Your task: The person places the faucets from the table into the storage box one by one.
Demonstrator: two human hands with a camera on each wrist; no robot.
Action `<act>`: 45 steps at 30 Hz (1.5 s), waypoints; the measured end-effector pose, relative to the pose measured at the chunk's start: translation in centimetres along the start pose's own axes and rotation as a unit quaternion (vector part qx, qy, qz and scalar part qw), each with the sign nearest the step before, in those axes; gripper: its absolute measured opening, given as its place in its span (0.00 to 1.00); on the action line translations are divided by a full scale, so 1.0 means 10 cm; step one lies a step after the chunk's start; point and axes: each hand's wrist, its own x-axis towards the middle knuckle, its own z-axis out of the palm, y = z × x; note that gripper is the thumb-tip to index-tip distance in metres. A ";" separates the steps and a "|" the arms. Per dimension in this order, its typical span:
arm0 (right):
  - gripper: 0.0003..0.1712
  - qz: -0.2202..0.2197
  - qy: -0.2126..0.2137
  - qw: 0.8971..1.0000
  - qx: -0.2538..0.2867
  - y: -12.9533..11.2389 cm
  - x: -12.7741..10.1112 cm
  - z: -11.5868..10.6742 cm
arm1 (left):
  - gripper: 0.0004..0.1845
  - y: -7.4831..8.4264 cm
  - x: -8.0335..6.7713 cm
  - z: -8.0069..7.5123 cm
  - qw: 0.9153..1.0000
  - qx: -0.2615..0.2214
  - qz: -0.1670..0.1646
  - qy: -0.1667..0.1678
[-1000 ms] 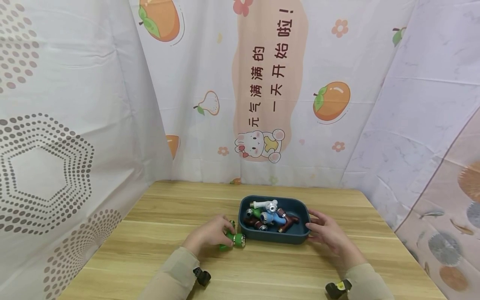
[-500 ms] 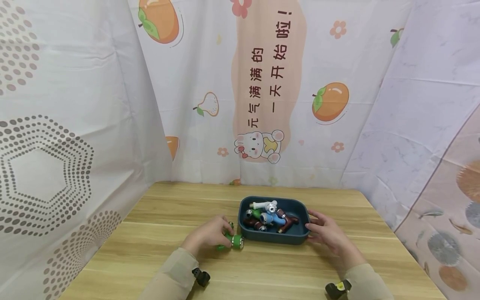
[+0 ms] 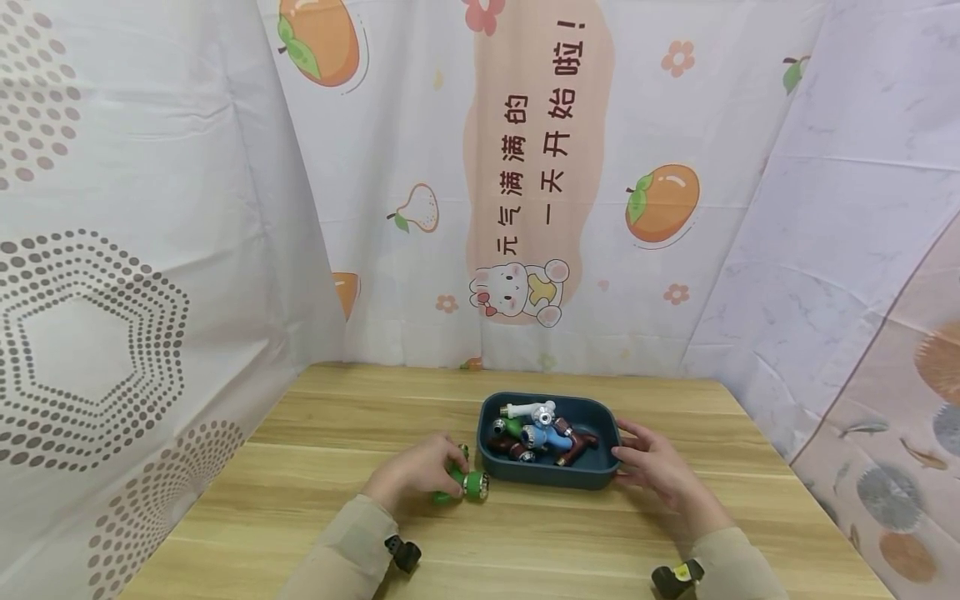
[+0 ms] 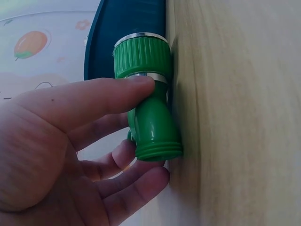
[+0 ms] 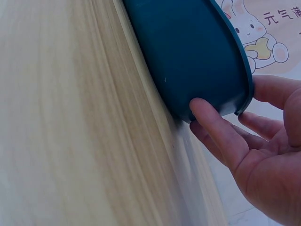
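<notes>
Left hand (image 4: 70,155) grip round green fitting (image 4: 148,113) (resting on table (image 4: 235,117)).

sleeves (image 3: 352,546): beige, long | wrists: small black camera mounts (image 3: 405,553) | right mount: yellow marking

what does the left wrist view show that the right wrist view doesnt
Only the left wrist view shows the left hand gripping the green hose fitting, thumb on its metal ring, fingers curled beneath, the fitting lying against the wooden table.

Only the right wrist view shows the right hand touching the end of the dark teal tray, thumb on its outer wall, fingers beyond the rim, plus the rabbit print on the backdrop.

Both show the tray's outer wall, the table and the printed backdrop; neither shows the tray's contents.
</notes>
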 end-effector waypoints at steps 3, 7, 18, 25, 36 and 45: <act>0.41 0.001 0.001 1.000 0.002 0.01 0.01 -0.01 | 0.13 0.02 0.00 0.01 1.000 0.000 -0.005 -0.001; 0.41 -0.001 0.000 1.000 0.001 0.04 0.02 -0.03 | 0.13 0.03 0.00 0.01 1.000 0.002 -0.009 -0.001; 0.40 -0.001 0.004 1.000 0.006 0.03 0.02 -0.02 | 0.13 0.00 0.00 0.00 1.000 -0.013 -0.011 0.005; 0.41 -0.005 0.001 1.000 0.005 0.03 0.02 -0.02 | 0.13 -0.02 -0.01 -0.08 1.000 -0.015 -0.011 0.014; 0.42 -0.006 -0.007 1.000 0.003 0.02 0.01 -0.02 | 0.17 -0.04 -0.04 -0.21 0.997 -0.049 -0.022 0.051; 0.43 -0.008 -0.014 1.000 -0.003 0.02 0.01 -0.02 | 0.16 -0.01 -0.08 -0.32 0.993 -0.077 -0.024 0.083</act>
